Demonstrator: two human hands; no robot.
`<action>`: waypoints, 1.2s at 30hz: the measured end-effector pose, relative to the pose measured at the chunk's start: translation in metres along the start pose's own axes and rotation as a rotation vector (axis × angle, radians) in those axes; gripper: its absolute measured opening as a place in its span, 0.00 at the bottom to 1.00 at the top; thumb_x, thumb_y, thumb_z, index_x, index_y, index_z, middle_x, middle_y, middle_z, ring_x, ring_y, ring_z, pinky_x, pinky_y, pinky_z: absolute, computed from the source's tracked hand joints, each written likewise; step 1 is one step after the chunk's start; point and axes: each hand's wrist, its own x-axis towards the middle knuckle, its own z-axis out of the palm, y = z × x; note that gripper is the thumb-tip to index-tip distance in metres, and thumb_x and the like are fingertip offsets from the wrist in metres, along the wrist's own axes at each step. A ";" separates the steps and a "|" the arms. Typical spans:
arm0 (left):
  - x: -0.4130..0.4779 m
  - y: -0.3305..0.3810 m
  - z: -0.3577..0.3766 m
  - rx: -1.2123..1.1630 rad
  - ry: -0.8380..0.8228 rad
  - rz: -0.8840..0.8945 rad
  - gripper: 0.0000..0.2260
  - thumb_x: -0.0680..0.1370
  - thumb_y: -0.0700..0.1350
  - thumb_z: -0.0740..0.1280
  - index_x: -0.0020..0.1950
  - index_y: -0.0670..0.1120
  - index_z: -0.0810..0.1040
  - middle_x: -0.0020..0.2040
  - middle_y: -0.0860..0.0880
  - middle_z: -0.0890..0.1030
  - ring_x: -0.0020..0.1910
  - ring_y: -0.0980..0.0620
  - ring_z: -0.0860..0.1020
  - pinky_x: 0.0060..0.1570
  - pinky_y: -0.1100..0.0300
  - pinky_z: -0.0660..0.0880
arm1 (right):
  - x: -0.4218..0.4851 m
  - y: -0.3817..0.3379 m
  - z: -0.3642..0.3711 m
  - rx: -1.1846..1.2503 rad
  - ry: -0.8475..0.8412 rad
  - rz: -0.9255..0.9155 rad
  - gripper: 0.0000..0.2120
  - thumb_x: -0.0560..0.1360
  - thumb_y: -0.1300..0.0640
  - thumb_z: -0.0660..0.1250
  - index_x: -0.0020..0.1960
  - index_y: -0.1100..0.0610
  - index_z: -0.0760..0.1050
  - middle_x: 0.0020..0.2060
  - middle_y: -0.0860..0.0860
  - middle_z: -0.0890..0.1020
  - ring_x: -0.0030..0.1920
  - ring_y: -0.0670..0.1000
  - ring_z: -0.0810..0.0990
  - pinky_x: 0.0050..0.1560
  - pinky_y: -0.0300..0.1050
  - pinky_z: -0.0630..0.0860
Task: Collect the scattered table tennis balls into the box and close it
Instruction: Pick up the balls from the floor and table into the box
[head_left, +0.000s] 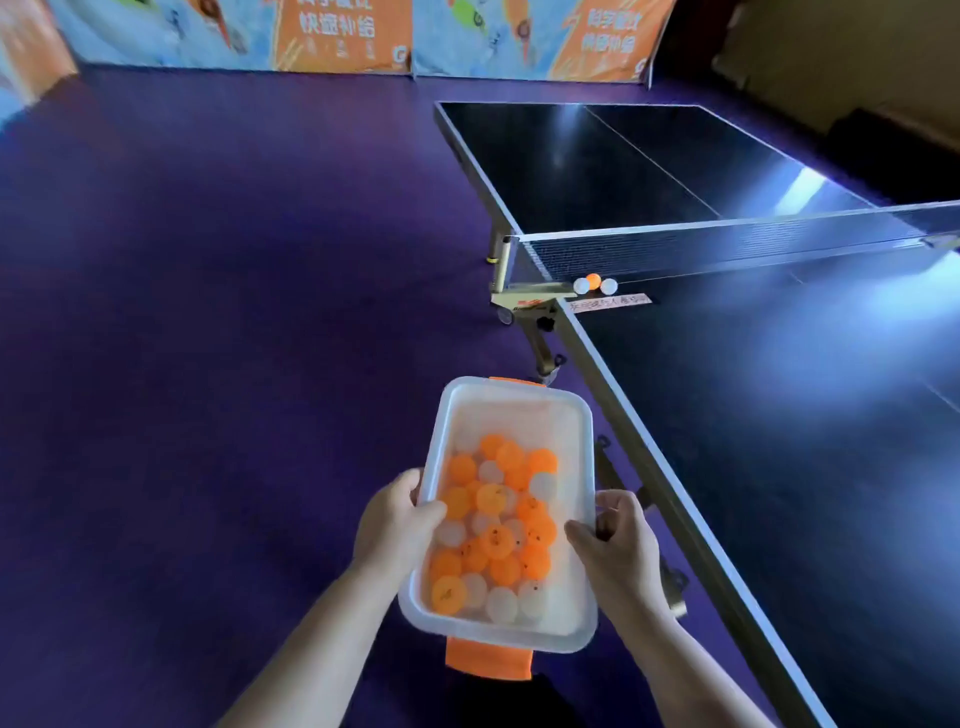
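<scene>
The translucent box is held in the air over the purple floor, just off the near left edge of the bench, with its open top facing up. A heap of orange and white balls fills its bottom, piled mostly toward the near end. An orange latch hangs from the near short end, and a second orange latch shows at the far short end. The left grip, a bare hand, clasps the left long side with its thumb hooked over the rim and its fingers under the wall. The right grip clasps the right long side in the same way, thumb on the rim and fingers curled round the outside. Well apart from the box, three loose balls sit together on the bench against the foot of the net, near its left post: a white ball, an orange ball just behind it, and another white ball. A paper strip with handwriting lies just in front of them. Printed banners stand along the far edge of the floor.
</scene>
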 end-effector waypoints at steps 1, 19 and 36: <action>0.015 0.008 0.009 0.004 -0.038 0.003 0.07 0.70 0.40 0.63 0.34 0.50 0.72 0.29 0.52 0.73 0.27 0.54 0.68 0.28 0.58 0.65 | 0.014 0.002 -0.003 -0.001 0.021 0.024 0.14 0.69 0.61 0.71 0.47 0.49 0.69 0.35 0.54 0.79 0.33 0.50 0.76 0.33 0.43 0.73; 0.280 0.216 0.189 0.127 -0.226 0.114 0.04 0.73 0.45 0.66 0.41 0.55 0.76 0.43 0.48 0.83 0.44 0.47 0.81 0.44 0.46 0.78 | 0.343 0.005 -0.097 0.102 0.200 0.257 0.08 0.70 0.60 0.63 0.34 0.53 0.66 0.30 0.49 0.74 0.30 0.50 0.71 0.29 0.45 0.67; 0.485 0.358 0.348 0.336 -0.762 0.375 0.06 0.77 0.51 0.64 0.52 0.54 0.76 0.43 0.49 0.83 0.43 0.48 0.81 0.47 0.47 0.79 | 0.509 0.006 -0.149 0.161 0.647 0.606 0.07 0.73 0.56 0.64 0.38 0.57 0.72 0.33 0.51 0.80 0.32 0.50 0.77 0.33 0.50 0.75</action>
